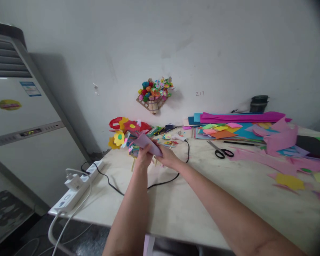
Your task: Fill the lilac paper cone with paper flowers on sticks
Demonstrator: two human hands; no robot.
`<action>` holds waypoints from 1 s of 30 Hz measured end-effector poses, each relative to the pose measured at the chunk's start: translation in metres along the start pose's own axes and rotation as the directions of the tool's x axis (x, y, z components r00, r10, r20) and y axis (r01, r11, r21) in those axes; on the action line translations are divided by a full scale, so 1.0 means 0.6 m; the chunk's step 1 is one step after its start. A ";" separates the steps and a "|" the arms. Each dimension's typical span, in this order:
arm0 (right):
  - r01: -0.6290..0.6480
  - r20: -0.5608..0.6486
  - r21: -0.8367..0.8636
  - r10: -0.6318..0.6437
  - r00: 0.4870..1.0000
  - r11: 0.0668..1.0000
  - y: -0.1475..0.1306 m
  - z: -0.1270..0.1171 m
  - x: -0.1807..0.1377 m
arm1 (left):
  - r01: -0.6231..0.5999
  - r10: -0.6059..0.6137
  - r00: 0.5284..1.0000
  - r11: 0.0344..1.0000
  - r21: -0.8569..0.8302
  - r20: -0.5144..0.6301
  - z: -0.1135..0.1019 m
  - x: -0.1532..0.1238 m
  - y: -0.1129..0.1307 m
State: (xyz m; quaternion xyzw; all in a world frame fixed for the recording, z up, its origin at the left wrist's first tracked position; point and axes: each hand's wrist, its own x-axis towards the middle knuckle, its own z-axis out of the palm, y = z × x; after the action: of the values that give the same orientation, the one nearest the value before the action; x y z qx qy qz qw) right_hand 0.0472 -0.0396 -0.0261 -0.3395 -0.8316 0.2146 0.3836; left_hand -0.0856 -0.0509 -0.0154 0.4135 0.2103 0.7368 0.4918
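Between my two hands is a light purple piece of craft foam (148, 144), curled into a rolled shape and tilted up to the left. My left hand (144, 155) is closed on its near side, while my right hand (165, 155) wraps its lower right end. Just beyond and to the left stand craft flowers: a yellow flower (119, 138) with a green centre and a red flower (133, 126). A white glue gun (178, 137) with a black cord lies right of my hands. My fingertips are partly hidden by the foam.
Black-handled scissors (224, 153) and a black pencil (239, 143) lie to the right. Pink foam scraps (266, 161) spread along the right side, below stacked magenta sheets (242, 117). A white power strip (76, 188) sits on the left edge. A flower basket (153, 106) hangs on the wall.
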 end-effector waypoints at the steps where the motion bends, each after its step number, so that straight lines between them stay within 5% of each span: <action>1: 0.024 -0.029 0.029 -0.023 0.999 0.999 0.002 0.003 0.001 | 0.001 -0.001 1.000 1.000 -0.018 -0.003 -0.002 -0.001 0.000; 6: 0.000 -0.122 0.062 0.007 0.993 0.998 -0.002 0.018 0.001 | -0.037 0.036 0.989 0.999 -0.009 -0.144 0.018 0.002 -0.018; 9: -0.080 -0.140 0.074 0.090 0.986 0.994 -0.003 0.027 0.002 | -0.170 0.175 0.913 0.984 0.045 -0.368 0.039 0.007 -0.035; 11: -0.082 -0.148 0.095 0.096 0.984 0.992 0.000 0.029 0.002 | -0.180 0.207 0.889 0.978 0.103 -0.409 0.045 0.010 -0.039; 16: 0.039 -0.087 0.081 -0.032 0.996 0.996 0.013 0.013 0.001 | -0.140 0.221 0.928 0.953 0.269 -0.300 0.021 0.011 0.013; 21: -0.088 -0.126 -0.020 0.085 0.988 0.996 0.031 -0.008 0.005 | -0.052 0.193 0.958 0.846 0.530 -0.214 -0.039 0.011 0.083; 26: -0.299 -0.168 -0.200 0.267 0.949 0.933 0.046 -0.013 0.008 | -0.054 0.327 0.908 0.714 0.698 -0.263 -0.081 0.009 0.087; 30: -0.292 -0.072 -0.358 0.286 0.956 0.887 0.042 -0.012 0.014 | -0.127 0.422 0.843 0.759 0.638 -0.334 -0.091 0.003 0.095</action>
State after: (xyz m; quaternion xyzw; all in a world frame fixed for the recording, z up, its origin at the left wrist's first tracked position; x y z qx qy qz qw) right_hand 0.0590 -0.0156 -0.0330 -0.5265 -0.7936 0.1083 0.2851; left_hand -0.1620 -0.0684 -0.0046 0.3866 0.4744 0.7753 0.1561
